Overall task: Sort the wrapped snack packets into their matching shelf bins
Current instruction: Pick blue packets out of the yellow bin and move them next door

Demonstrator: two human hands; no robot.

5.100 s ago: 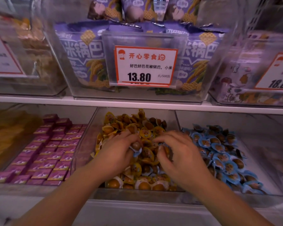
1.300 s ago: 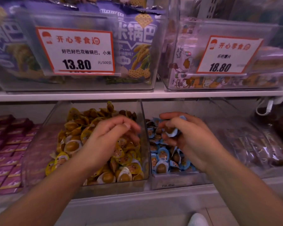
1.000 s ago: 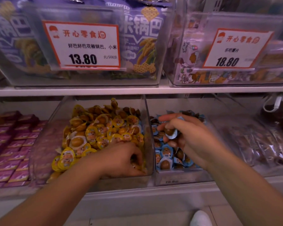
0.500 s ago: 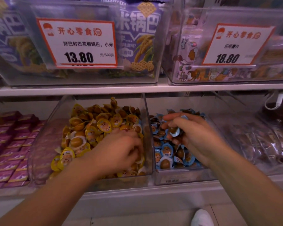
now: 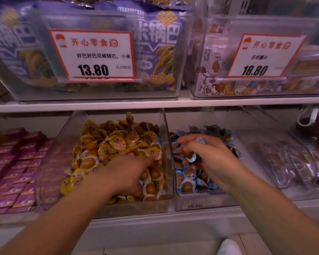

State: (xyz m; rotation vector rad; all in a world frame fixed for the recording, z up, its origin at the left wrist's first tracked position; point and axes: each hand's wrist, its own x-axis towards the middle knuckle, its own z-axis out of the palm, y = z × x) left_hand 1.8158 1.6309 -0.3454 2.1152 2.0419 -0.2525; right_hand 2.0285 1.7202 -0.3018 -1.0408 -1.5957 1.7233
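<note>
Change: since half a second ago the left hand (image 5: 129, 173) sits lower and nearer the front wall of the yellow-packet bin (image 5: 118, 205); the right hand (image 5: 208, 159) stays over the blue-packet bin (image 5: 206, 201) with its packet
Left hand: palm down, fingers buried among the yellow packets (image 5: 116, 144) at the bin's right front; whether they clasp a packet cannot be told (fingertips hidden)
Right hand: fingers curled around a blue-wrapped packet (image 5: 191, 157), held just above the pile
Blue packets (image 5: 190, 181): heaped in the clear bin right of the yellow one, the two bins touching along a shared wall
Yellow packets: piled high toward the back of their bin
Left neighbour: pink boxes (image 5: 17, 172) in rows on the same shelf
Right neighbour: dark wrapped bars (image 5: 291, 162) in a clear bin
Upper shelf (image 5: 155, 103): two clear bins, one with purple bags (image 5: 158, 45) and a price card (image 5: 94, 56) reading 13.80, one with a card (image 5: 263, 56) reading 18.80
Floor: a white shoe tip (image 5: 228, 247) at the lower edge
</note>
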